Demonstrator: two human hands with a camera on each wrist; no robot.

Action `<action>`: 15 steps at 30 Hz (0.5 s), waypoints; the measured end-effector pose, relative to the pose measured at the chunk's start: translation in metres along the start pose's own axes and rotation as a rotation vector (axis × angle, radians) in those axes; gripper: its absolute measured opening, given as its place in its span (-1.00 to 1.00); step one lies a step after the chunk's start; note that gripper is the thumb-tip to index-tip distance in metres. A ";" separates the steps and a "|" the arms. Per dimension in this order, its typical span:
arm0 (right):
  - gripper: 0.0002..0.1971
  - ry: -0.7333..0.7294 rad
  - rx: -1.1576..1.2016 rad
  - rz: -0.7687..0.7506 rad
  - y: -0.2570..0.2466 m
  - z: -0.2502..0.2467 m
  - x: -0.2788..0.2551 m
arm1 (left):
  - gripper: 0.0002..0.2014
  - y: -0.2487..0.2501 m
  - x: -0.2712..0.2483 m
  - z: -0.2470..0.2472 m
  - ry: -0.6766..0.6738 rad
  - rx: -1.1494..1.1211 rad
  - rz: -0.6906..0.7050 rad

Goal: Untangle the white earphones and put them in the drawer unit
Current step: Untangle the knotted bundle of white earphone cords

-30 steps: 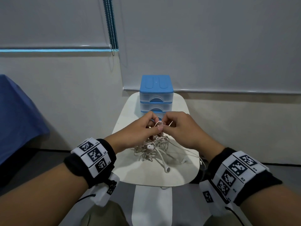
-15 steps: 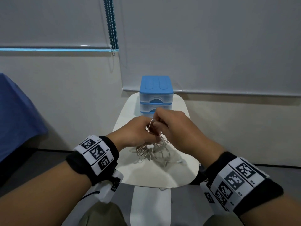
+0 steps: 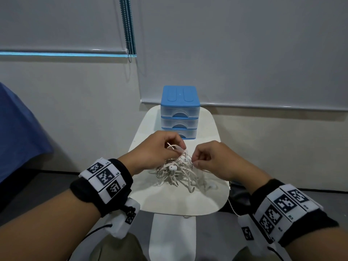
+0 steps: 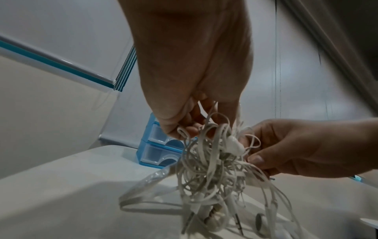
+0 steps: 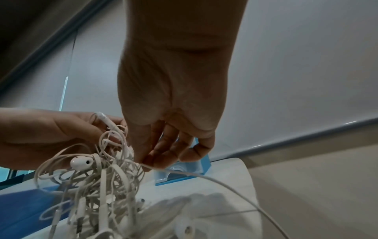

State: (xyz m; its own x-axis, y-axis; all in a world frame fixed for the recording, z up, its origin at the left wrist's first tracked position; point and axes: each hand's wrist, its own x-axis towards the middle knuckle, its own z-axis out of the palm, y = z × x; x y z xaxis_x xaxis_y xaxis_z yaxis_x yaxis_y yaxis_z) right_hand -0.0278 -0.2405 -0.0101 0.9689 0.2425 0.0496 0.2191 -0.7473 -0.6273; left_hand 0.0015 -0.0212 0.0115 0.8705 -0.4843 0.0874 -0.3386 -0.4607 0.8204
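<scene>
A: Where are the earphones (image 3: 177, 169) just now?

B: In a white knot over the middle of the counter (image 3: 143, 196). The upper loops are lifted off the surface and the lower loops and plugs trail down onto it.

A: And the hands?

B: The left hand (image 3: 156, 147) sits at about ten o'clock from the knot, with its fingers curled round a few top loops, holding the bundle up. The right hand (image 3: 212, 159) is at about two o'clock and pinches a single strand between thumb and fingertips; that strand runs out from the knot toward four o'clock.

A: Can you see any earbuds?

B: Yes, one earbud (image 5: 80, 162) hangs near the top of the tangle, between the two hands. Others lie lower, at five o'clock, on the counter.

A: And the drawer unit?

B: The drawer unit (image 3: 179, 112) stands at twelve o'clock, at the far edge of the counter, just behind the hands. It has a blue top and three clear drawers, all pushed in.
</scene>
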 end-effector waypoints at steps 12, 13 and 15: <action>-0.88 0.159 0.263 0.030 -0.009 -0.014 0.010 | -0.42 0.002 -0.008 -0.014 -0.206 -0.156 -0.039; -0.89 0.152 0.251 0.042 -0.009 -0.014 0.009 | -0.44 0.002 -0.008 -0.014 -0.202 -0.159 -0.039; -0.89 0.130 0.223 0.064 -0.009 -0.013 0.008 | -0.52 0.002 -0.008 -0.012 -0.175 -0.150 -0.041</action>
State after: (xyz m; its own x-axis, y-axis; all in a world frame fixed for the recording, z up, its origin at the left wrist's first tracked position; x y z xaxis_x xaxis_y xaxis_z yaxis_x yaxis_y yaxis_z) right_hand -0.0205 -0.2405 0.0060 0.9897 0.1075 0.0947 0.1406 -0.6005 -0.7872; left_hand -0.0012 -0.0091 0.0192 0.8031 -0.5947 -0.0364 -0.2360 -0.3736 0.8971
